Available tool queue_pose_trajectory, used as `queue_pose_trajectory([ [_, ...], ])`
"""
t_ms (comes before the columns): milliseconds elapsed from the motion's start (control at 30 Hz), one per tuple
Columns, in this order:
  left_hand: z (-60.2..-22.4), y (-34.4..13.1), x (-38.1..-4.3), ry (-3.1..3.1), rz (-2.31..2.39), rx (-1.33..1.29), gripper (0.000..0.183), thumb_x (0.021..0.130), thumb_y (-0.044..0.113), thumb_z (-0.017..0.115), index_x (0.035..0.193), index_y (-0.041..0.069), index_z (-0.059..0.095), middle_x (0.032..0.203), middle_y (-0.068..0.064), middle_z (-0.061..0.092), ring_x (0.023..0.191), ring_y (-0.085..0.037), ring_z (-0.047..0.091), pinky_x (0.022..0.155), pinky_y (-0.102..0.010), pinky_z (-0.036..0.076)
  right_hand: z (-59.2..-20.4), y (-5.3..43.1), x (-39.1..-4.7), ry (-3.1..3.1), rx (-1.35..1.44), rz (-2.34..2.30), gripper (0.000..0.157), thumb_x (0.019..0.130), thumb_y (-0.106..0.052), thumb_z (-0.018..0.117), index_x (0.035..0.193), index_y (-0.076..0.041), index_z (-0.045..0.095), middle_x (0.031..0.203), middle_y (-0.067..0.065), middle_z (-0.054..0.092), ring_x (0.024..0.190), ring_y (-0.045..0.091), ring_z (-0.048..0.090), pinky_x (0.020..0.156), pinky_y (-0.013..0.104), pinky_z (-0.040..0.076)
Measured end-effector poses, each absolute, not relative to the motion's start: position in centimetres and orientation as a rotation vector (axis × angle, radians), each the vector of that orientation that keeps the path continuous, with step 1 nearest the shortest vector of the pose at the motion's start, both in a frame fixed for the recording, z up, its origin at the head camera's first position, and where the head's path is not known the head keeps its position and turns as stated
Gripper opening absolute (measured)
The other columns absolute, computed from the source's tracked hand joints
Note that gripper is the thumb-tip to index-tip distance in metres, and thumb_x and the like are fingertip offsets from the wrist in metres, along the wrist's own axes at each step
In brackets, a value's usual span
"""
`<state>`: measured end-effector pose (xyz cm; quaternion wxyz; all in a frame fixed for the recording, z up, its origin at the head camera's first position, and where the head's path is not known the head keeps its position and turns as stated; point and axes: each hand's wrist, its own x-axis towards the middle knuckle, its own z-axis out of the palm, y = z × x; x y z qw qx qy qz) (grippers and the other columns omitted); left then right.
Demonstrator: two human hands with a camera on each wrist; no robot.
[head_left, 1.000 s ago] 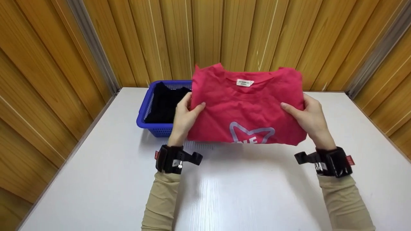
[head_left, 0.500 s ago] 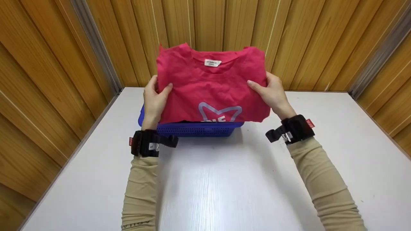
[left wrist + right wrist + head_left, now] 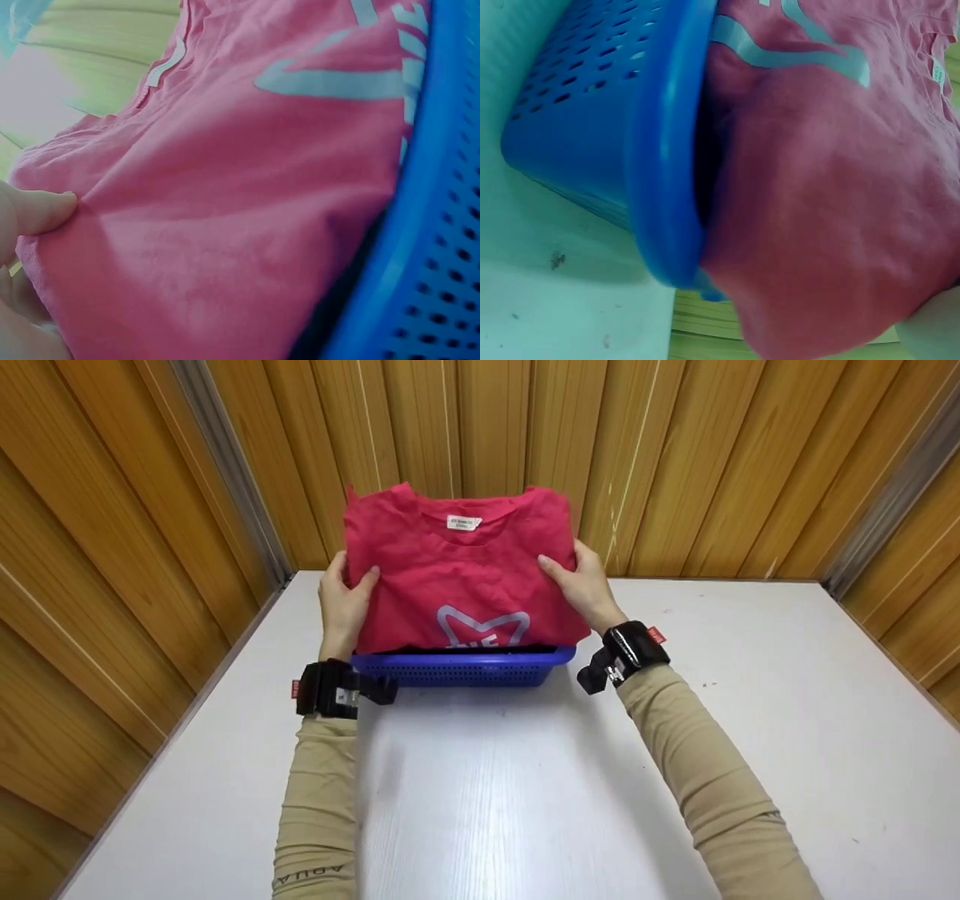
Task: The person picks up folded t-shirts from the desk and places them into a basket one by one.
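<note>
A folded red T-shirt (image 3: 465,577) with a white neck label and a pale star outline is held up by both hands over the blue plastic basket (image 3: 465,669). My left hand (image 3: 345,604) pinches its left side, thumb (image 3: 49,210) in front and fingers behind. On the opposite side my right hand (image 3: 589,585) grips the cloth the same way. The shirt's lower edge reaches just inside the basket's front rim (image 3: 664,150). Black cloth shows as a thin dark strip (image 3: 337,300) under the shirt; the rest of the basket's inside is hidden.
The basket stands on a white table (image 3: 480,795) near its back edge. Behind rises a wood-panelled wall (image 3: 675,465), with another at the left (image 3: 97,547). Black camera straps (image 3: 330,690) sit on both wrists.
Both hands have carried the red T-shirt left, from beside and partly over the basket to above it. It rose at first, then came down toward the rim. The grip stays the same.
</note>
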<state>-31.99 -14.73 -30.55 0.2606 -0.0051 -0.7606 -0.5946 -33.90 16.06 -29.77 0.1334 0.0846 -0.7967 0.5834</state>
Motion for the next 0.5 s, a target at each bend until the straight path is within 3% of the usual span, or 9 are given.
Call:
queue_pose_trajectory([
  [300,-32.6,-14.9,-34.2,-2.226,-1.467,0.139,0.032,0.090,0.012,0.060,0.120,0.001,0.057,0.121,-0.021,0.062,0.114,-0.030,0.057,0.099,-0.040,0.042,-30.6,16.1,-33.9,-2.581,0.235,1.614,0.050,0.093,-0.018,0.059,0.135,0.003,0.041,0.129,0.020,0.054,0.116,0.028,0.053,0.103,0.038,0.041],
  [500,-33.7,-15.0,-35.4,-2.358,-1.393,0.187,0.035,0.095,0.018,0.055,0.128,0.005,0.056,0.129,-0.018,0.059,0.122,-0.031,0.053,0.104,-0.040,0.040,-31.4,16.4,-33.8,-2.755,0.200,1.579,0.059,0.094,-0.020,0.057,0.143,0.002,0.032,0.137,0.024,0.050,0.123,0.031,0.052,0.101,0.040,0.044],
])
